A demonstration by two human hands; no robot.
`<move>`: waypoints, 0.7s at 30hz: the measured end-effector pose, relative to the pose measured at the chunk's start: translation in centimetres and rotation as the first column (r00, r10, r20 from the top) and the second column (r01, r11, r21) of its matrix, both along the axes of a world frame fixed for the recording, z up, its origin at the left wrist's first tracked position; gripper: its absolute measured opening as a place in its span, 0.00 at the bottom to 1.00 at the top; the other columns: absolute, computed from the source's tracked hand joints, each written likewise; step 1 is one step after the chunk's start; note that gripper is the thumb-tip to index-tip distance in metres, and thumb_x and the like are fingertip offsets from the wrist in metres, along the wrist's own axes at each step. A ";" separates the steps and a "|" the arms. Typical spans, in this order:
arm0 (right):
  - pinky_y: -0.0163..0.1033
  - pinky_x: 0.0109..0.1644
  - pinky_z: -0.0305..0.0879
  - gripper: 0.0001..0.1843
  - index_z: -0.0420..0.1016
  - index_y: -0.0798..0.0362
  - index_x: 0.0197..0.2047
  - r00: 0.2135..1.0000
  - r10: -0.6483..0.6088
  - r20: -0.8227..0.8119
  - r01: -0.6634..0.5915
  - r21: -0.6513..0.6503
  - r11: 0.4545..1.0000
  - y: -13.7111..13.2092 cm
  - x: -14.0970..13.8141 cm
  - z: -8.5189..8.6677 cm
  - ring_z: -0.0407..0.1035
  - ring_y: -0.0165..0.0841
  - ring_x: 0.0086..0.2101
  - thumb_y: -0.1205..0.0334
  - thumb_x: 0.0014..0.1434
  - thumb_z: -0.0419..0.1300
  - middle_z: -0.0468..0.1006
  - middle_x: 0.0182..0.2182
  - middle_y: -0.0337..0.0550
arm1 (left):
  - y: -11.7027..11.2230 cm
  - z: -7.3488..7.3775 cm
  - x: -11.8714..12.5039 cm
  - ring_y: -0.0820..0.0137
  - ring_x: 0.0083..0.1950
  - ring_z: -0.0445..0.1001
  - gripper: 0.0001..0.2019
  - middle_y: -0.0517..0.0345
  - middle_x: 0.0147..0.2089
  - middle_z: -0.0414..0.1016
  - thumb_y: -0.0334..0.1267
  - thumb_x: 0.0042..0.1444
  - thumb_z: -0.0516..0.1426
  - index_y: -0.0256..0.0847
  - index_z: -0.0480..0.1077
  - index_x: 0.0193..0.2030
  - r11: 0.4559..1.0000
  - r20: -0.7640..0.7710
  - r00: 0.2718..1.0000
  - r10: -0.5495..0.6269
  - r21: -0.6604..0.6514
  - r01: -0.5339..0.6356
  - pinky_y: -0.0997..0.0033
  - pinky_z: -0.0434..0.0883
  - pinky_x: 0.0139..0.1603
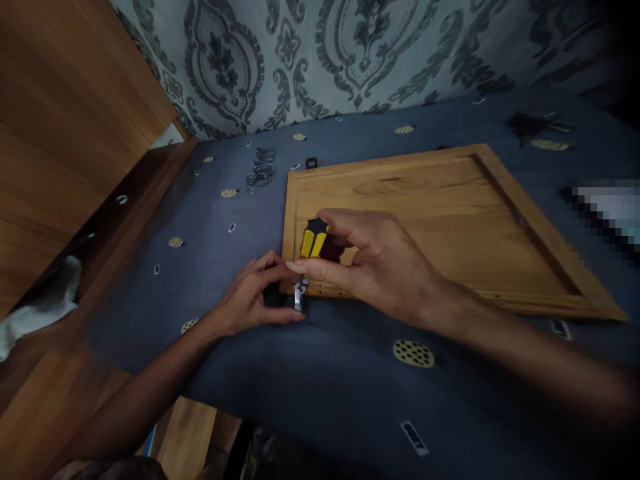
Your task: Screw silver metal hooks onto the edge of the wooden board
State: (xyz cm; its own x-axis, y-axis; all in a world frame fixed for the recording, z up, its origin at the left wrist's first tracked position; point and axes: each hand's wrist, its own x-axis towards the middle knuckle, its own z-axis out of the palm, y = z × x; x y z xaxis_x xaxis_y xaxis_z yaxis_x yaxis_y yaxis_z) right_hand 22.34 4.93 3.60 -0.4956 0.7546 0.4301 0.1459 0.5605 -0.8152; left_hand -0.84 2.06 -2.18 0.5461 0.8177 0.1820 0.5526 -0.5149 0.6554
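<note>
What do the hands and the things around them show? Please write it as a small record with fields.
Right hand: holds yellow-black screwdriver
Left hand: thumb and fingers at small metal piece; firmness of grip unclear
Metal piece: at wooden panel's near left corner
Panel: on blue cloth
Left of panel: loose metal parts

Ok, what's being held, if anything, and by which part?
The right hand holds a screwdriver by its yellow-and-black handle. The left hand is at a metal hinge; its grip can't be told.
</note>
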 end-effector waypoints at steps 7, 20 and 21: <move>0.38 0.29 0.61 0.17 0.70 0.50 0.31 0.998 -0.057 0.000 0.057 0.087 0.995 -0.2 0.0 -0.2 0.67 0.29 0.26 0.50 0.67 0.64 0.72 0.26 0.35 | 0.0 0.2 0.2 0.58 0.50 0.74 0.26 0.53 0.48 0.74 0.55 0.53 0.71 0.44 0.78 0.54 0.999 -0.018 1.000 0.025 -0.019 -0.025 0.58 0.73 0.54; 0.38 0.30 0.65 0.13 0.73 0.50 0.32 0.991 -0.110 -0.074 0.114 0.058 0.992 -0.3 0.0 -0.2 0.68 0.30 0.27 0.54 0.67 0.64 0.74 0.27 0.36 | 0.0 0.1 0.0 0.59 0.51 0.74 0.26 0.52 0.48 0.74 0.58 0.55 0.68 0.44 0.77 0.54 0.999 0.001 1.000 0.007 -0.033 -0.007 0.57 0.73 0.56; 0.38 0.30 0.65 0.13 0.73 0.50 0.33 0.991 -0.110 -0.072 0.114 0.048 0.992 -0.4 0.0 -0.2 0.67 0.30 0.27 0.53 0.67 0.64 0.74 0.27 0.36 | 0.0 0.1 0.0 0.58 0.52 0.74 0.26 0.52 0.48 0.74 0.58 0.55 0.68 0.44 0.77 0.54 0.999 -0.008 1.000 0.008 -0.032 -0.008 0.57 0.73 0.56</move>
